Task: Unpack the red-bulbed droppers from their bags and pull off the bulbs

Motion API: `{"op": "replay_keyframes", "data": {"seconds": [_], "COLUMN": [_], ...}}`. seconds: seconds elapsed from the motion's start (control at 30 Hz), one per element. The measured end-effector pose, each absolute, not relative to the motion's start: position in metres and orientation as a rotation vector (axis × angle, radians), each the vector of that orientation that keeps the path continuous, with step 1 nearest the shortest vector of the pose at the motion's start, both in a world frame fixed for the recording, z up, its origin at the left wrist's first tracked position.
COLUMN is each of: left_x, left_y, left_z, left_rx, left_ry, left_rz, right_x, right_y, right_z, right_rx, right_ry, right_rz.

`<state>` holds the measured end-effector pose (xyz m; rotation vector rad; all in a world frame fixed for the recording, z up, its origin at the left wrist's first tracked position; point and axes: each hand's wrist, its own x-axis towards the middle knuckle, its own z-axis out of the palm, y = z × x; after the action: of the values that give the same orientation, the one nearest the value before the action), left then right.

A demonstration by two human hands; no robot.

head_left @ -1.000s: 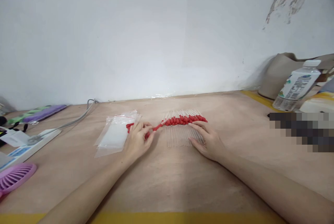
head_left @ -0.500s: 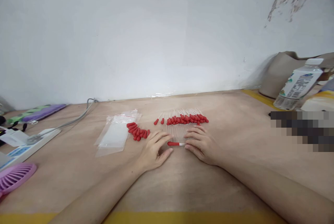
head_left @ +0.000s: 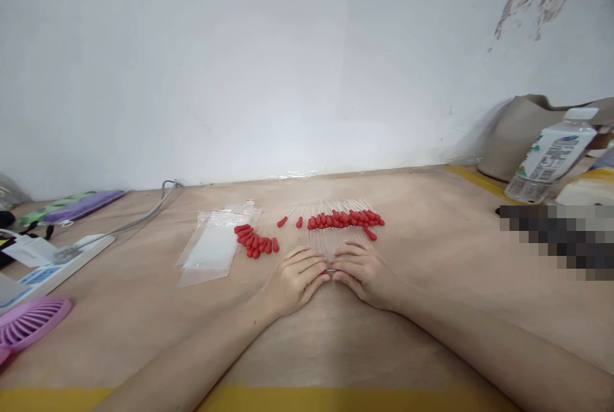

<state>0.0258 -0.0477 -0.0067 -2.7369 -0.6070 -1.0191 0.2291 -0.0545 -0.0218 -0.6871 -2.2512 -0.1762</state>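
My left hand (head_left: 298,279) is closed on the red rubber bulb end of a glass dropper (head_left: 330,270), hiding most of the bulb. From the other side, my right hand (head_left: 361,271) pinches the dropper's clear glass tube. The fingertips of both hands nearly meet. Just beyond them lie several bare glass tubes (head_left: 322,242) side by side. Behind these is a row of droppers with red bulbs (head_left: 345,219), their tubes pointing to the wall. One red bulb (head_left: 369,233) rests close to my right fingers. A small pile of loose red bulbs (head_left: 255,242) lies left of my left hand.
Clear zip bags (head_left: 211,249) lie beside the loose bulbs. At left are a power strip (head_left: 86,247) with a grey cable, a pink fan (head_left: 36,325) and a purple pouch (head_left: 84,206). A plastic bottle (head_left: 551,156) leans at right by a beige container (head_left: 506,134).
My left hand has moved right and closed over the red bulb, which showed before. The right hand has shifted slightly left, uncovering more of the red bulb beside its fingers.
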Motion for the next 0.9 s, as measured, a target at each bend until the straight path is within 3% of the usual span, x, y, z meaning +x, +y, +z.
{"op": "replay_keyframes", "data": {"seconds": [0.9], "left_x": [0.0218], "left_y": [-0.0513], "left_z": [-0.0024], "left_rx": [-2.996], "left_ry": [-0.673], "left_rz": [-0.856], "right_x": [0.237], "right_y": [-0.0598], "right_z": [-0.0192], "right_rx": [-0.479], "right_ry": [-2.311], "right_rz": [-0.521]}}
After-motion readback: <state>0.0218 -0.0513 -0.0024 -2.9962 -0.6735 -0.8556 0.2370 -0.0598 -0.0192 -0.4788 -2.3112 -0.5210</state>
